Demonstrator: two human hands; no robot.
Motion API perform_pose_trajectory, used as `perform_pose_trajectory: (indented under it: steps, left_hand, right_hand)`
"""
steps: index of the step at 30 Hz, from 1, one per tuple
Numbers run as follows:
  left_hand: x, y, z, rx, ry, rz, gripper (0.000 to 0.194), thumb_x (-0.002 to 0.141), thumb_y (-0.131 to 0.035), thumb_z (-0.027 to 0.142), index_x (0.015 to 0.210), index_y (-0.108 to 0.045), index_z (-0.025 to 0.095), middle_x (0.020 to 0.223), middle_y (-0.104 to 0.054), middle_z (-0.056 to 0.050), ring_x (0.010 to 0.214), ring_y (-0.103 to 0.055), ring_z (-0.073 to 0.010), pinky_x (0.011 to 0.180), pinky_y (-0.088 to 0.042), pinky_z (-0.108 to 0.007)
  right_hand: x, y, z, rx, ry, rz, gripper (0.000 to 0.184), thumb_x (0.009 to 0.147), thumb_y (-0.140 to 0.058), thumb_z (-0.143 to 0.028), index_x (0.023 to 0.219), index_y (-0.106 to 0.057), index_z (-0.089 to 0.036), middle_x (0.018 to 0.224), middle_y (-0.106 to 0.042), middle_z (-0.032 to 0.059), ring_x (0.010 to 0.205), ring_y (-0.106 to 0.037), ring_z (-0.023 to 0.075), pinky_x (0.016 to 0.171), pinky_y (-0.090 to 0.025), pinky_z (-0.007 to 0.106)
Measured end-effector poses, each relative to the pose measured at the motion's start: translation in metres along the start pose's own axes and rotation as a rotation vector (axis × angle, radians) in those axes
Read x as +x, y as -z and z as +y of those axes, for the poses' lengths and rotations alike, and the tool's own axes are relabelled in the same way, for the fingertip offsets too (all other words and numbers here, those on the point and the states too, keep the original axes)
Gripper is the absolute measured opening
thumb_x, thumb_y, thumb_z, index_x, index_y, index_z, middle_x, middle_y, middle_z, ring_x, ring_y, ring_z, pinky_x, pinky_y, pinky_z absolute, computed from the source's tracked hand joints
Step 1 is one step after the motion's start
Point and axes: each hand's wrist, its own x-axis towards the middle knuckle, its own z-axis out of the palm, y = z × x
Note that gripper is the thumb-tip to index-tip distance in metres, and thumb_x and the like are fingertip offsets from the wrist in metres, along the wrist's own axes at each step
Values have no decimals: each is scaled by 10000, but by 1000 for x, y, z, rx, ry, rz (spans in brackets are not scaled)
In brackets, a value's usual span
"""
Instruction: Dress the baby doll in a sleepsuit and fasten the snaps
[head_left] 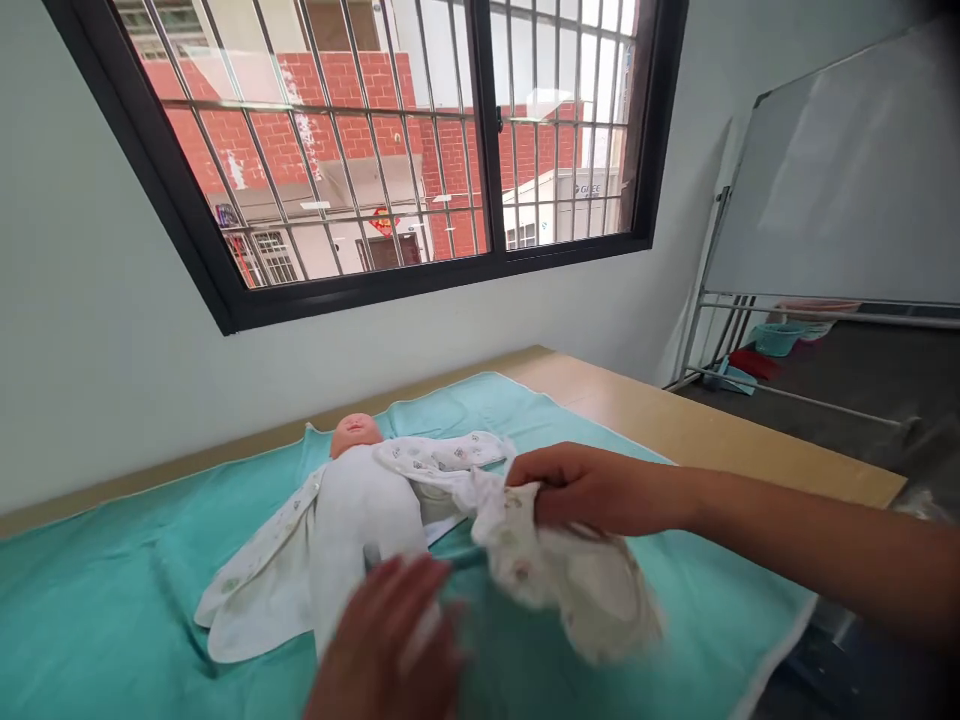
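A baby doll (pixel 357 431) lies on its back on a green cloth (pixel 120 570), its head toward the wall. White clothing (pixel 367 500) covers its body, and the printed sleeves (pixel 442 452) spread out to both sides. My right hand (pixel 577 485) is closed on a bunched white baby garment (pixel 525 560) with a small print, lifted to the right of the doll; its lower end is blurred. Near the doll's lower body is my left hand (pixel 397 640), blurred, with its fingers stretched out and apart. Whether it touches the doll's clothing I cannot tell.
The cloth lies over a wooden table (pixel 600 400) set against the wall under a barred window (pixel 390 150). At the right stands a whiteboard (pixel 840 180) on a metal frame, with a blue basin (pixel 778 340) on the floor behind it.
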Motion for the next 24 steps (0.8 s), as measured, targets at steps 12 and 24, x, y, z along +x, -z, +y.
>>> perform_pose_trajectory:
  steps: [12, 24]
  left_hand:
    - [102, 52, 29, 107, 15, 126, 340, 748, -700, 89, 1053, -587, 189, 1021, -633, -74, 1046, -582, -229, 970, -469, -452]
    - [134, 150, 38, 285, -254, -62, 171, 788, -709, 230, 942, -639, 205, 937, -675, -16, 942, -588, -201, 972, -405, -464]
  right_hand:
    - [28, -16, -58, 362, 29, -325, 132, 805, -593, -291, 831, -573, -163, 672, -565, -43, 548, -491, 65, 517, -399, 175]
    - [8, -27, -133, 440, 307, -482, 91, 826, -557, -230, 854, -592, -151, 713, -595, -29, 611, -543, 78, 575, -429, 194]
